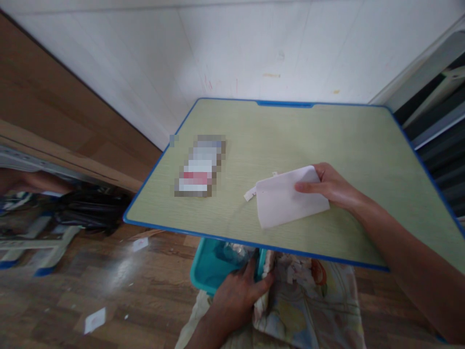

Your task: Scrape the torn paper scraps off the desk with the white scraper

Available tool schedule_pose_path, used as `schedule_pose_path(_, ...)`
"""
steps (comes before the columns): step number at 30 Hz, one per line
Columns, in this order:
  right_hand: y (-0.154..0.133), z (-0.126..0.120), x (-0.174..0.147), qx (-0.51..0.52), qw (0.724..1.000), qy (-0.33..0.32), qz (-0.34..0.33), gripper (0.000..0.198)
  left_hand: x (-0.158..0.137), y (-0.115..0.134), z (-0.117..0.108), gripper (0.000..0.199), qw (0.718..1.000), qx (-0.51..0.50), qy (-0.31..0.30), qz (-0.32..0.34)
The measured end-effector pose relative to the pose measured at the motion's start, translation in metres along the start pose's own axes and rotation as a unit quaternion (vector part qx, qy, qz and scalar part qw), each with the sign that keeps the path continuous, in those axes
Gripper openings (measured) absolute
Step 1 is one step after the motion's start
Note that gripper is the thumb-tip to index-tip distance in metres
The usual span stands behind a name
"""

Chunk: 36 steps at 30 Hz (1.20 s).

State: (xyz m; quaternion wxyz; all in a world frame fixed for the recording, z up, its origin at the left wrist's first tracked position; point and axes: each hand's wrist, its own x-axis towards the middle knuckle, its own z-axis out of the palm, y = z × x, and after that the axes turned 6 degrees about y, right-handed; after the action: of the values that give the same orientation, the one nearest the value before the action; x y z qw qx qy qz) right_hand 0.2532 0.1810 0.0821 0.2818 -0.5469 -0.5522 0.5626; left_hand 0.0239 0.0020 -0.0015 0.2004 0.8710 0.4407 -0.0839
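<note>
Right hand (329, 186) pinching a white card (286, 196) flat on the green table (327, 135), paper scrap (250, 194) just left of it, blurred packet (199, 166) further left, left hand (238, 291) below the near edge gripping a teal bin (207, 266), littered floor (72, 291) around.

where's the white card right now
In the head view the white card lies on the green table, right of centre near its front edge, under the right hand; a blurred item lies to its left.
</note>
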Motion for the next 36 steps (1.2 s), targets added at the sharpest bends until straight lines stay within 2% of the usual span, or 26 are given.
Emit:
schedule_pose_path(4, -0.003, 0.007, -0.003, -0.001, 1.0, -0.025, -0.003, 0.026, -0.001, 0.001, 0.0, 0.068, 1.0, -0.01, 0.008, 0.0)
schedule_pose_path(9, -0.004, 0.002, -0.004, -0.002, 1.0, -0.001, 0.006, 0.023, -0.001, 0.0, 0.0, 0.064, 1.0, -0.012, 0.0, -0.002)
schedule_pose_path(12, -0.003, 0.0, -0.004, -0.004, 1.0, -0.009, 0.01, 0.022, 0.0, 0.0, 0.001, 0.066, 1.0, -0.013, 0.005, -0.001)
schedule_pose_path(23, -0.003, 0.019, -0.003, -0.051, 0.997, -0.057, -0.021, 0.026, -0.002, 0.0, 0.002, 0.069, 1.0, -0.013, 0.023, 0.008)
schedule_pose_path(29, -0.001, 0.023, -0.003, -0.037, 0.997, -0.046, -0.043, 0.026, -0.001, 0.0, 0.0, 0.072, 1.0, -0.015, 0.009, 0.003)
schedule_pose_path(36, -0.001, 0.025, -0.005, -0.049, 0.995, -0.079, -0.045, 0.026, -0.001, 0.0, 0.0, 0.07, 1.0, -0.02, 0.009, 0.0)
